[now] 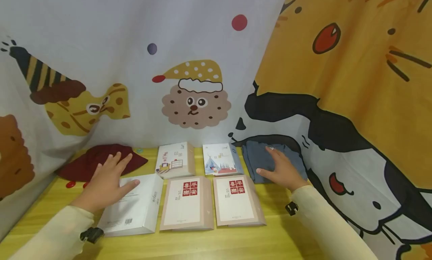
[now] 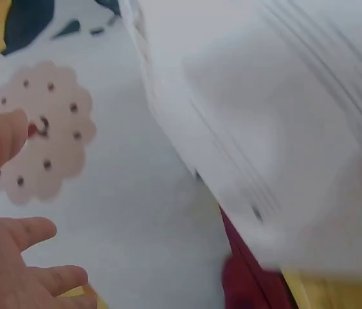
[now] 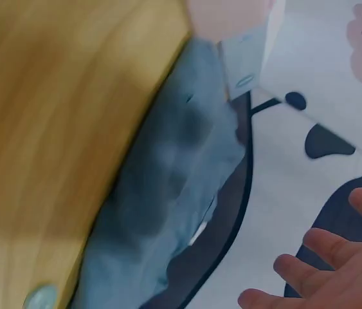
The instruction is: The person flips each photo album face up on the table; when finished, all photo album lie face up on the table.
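Observation:
My left hand [image 1: 104, 187] hovers with fingers spread over a white box [image 1: 135, 211] and the near brim of a maroon hat [image 1: 91, 159]. In the left wrist view that white box [image 2: 290, 148] is blurred and the hand holds nothing. My right hand [image 1: 285, 172] is over a folded blue-grey cloth [image 1: 254, 155], its fingers extended. The right wrist view has the cloth [image 3: 161, 161] off to the hand's side, with nothing in the hand. Between the hands stand two beige boxes [image 1: 182, 209] with red square prints, and behind them two illustrated boxes [image 1: 173, 160].
All these things are on a yellow wood-grain table [image 1: 189, 247]. A cartoon-printed curtain [image 1: 135, 27] hangs along the back and right. Small red discs [image 1: 70, 184] lie by the hat, and a small green piece [image 1: 139, 150] is behind it.

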`<action>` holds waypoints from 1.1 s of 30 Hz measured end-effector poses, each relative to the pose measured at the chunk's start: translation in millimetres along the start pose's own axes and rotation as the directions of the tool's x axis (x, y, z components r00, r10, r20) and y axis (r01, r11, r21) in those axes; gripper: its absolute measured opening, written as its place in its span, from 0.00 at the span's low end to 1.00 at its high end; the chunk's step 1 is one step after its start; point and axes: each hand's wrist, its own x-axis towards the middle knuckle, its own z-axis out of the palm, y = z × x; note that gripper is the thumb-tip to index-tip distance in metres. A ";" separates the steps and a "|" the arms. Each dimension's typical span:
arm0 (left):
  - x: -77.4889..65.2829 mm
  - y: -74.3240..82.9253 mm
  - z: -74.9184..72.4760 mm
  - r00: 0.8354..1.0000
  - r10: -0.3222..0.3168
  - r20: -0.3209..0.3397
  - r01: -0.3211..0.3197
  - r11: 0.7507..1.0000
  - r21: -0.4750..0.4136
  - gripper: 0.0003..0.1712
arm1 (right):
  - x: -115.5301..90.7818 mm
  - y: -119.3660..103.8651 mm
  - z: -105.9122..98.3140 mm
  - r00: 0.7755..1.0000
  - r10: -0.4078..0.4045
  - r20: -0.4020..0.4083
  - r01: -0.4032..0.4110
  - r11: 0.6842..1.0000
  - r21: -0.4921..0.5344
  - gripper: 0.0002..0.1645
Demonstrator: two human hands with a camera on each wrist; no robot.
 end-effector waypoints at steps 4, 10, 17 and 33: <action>11.7 25.8 9.2 0.999 0.042 -0.033 -0.045 0.996 -0.076 0.50 | 10.8 -11.9 8.6 0.999 -0.038 0.023 0.036 0.995 0.093 0.63; 28.3 57.5 22.8 0.995 0.090 -0.039 -0.097 0.966 -0.242 0.41 | 29.4 -25.5 26.7 0.997 -0.043 0.068 0.031 0.986 0.163 0.61; 52.4 80.5 36.3 0.997 0.070 0.037 -0.053 0.937 -0.347 0.38 | 51.4 -35.5 41.9 0.990 -0.077 0.116 0.045 0.964 0.261 0.60; 110.3 122.3 76.8 0.973 0.027 0.231 0.103 0.841 -0.531 0.36 | 77.4 -55.9 55.1 0.971 -0.065 0.229 -0.010 0.949 0.314 0.58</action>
